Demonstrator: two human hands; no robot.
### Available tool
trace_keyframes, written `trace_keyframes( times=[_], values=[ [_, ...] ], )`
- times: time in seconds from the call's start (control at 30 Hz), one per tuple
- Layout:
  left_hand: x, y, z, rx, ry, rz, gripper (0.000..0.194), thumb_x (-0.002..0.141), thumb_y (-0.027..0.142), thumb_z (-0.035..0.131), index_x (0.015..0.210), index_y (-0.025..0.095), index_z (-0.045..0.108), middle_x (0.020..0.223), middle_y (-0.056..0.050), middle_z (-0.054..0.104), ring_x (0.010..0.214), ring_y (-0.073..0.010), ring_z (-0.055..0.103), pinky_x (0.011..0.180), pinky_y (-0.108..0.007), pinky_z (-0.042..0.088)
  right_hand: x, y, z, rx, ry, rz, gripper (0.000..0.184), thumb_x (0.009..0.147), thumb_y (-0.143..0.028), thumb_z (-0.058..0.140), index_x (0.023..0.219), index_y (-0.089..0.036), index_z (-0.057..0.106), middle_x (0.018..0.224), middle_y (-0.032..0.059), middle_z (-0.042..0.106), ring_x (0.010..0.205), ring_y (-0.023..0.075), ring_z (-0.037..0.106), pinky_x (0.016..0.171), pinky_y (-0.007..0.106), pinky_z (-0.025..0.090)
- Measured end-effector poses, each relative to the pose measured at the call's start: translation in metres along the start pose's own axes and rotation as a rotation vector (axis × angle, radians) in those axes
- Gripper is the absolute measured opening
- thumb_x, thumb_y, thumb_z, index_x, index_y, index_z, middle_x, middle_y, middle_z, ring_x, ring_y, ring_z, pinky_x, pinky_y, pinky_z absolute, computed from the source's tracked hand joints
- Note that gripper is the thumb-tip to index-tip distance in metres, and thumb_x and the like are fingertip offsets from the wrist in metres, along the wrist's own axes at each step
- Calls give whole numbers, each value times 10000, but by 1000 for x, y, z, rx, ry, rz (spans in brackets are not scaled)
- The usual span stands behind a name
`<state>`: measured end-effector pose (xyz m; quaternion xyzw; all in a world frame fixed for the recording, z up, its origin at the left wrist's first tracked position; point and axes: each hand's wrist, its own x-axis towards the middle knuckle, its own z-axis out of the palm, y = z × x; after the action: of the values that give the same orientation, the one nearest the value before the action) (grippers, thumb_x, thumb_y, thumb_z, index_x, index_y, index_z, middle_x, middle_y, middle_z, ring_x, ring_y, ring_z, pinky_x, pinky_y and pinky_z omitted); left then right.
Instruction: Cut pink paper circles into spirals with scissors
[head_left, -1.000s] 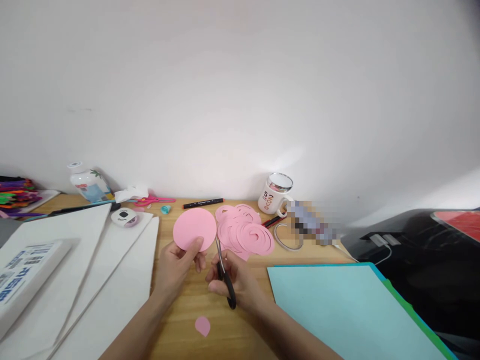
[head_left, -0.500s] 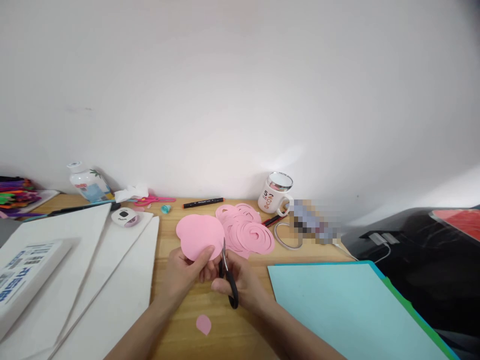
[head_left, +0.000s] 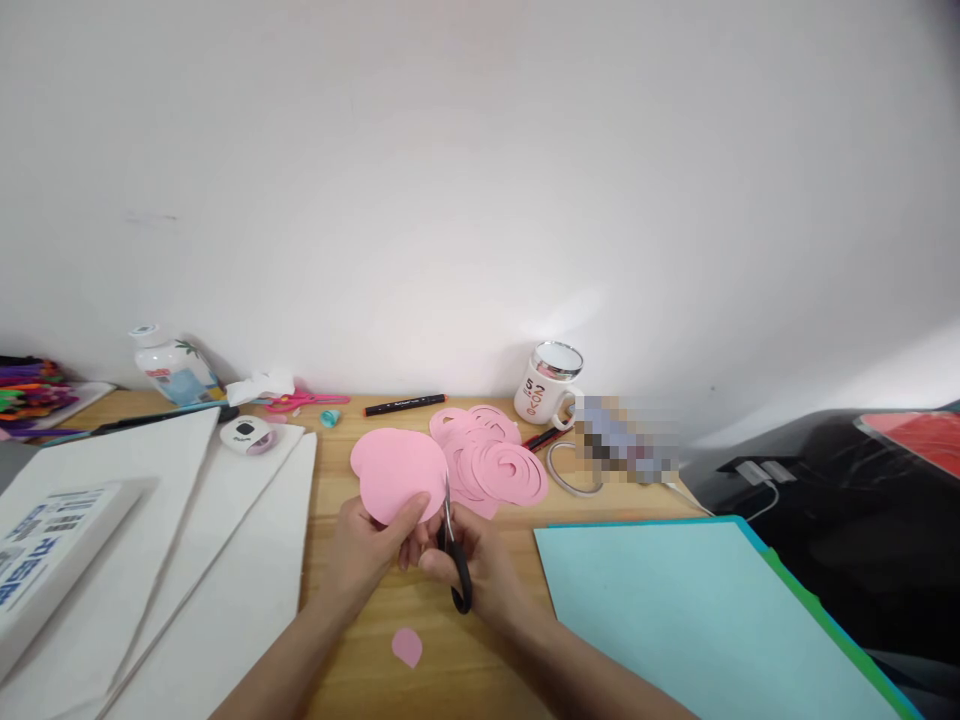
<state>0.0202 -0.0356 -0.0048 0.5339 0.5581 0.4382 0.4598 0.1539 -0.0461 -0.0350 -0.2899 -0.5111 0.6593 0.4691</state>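
Note:
My left hand [head_left: 375, 545] pinches a rounded, lobed piece of pink paper [head_left: 401, 470] between thumb and fingers, holding it above the table. Closed round the black handles of a pair of scissors [head_left: 459, 575] is my right hand [head_left: 480, 560]. The blades point away from me and lie against the right edge of the paper. Behind it rests a pile of pink paper spirals [head_left: 502, 470], partly covered by the held piece. A small pink petal-shaped scrap [head_left: 407, 647] lies on the wooden table [head_left: 360, 640] in front of my hands.
White boards [head_left: 247, 560] and a white box [head_left: 60, 560] are at left. A light blue sheet [head_left: 675, 610] lies at right. Along the wall stand a mug [head_left: 538, 390], a black marker [head_left: 405, 405], pink scissors [head_left: 307, 401] and a white bottle [head_left: 176, 365].
The scissors' handles have drawn closer together, with the right thumb shifting slightly left. The left hand keeps its hold on the pink paper. The view has shifted a little.

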Motion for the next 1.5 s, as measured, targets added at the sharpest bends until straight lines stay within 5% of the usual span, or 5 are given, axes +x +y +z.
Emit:
trace_keyframes(
  times=[0.73,1.5],
  values=[
    [3,-13,-2,-46,-41,-113,350,672,383,657,464,154,493,340,50,420,351,-72,355,380,-209,275,-3,2,-2,-73,84,41,381,601,-456,728,706,-211,456,543,-80,421,471,80,316,441,200,268],
    [2,-9,-4,-1,-115,-96,377,674,314,650,394,170,443,332,45,420,347,-75,364,388,-212,295,-2,-7,-1,-57,68,9,443,571,-509,742,706,-207,448,613,-52,430,552,113,357,498,229,288]
  ],
)
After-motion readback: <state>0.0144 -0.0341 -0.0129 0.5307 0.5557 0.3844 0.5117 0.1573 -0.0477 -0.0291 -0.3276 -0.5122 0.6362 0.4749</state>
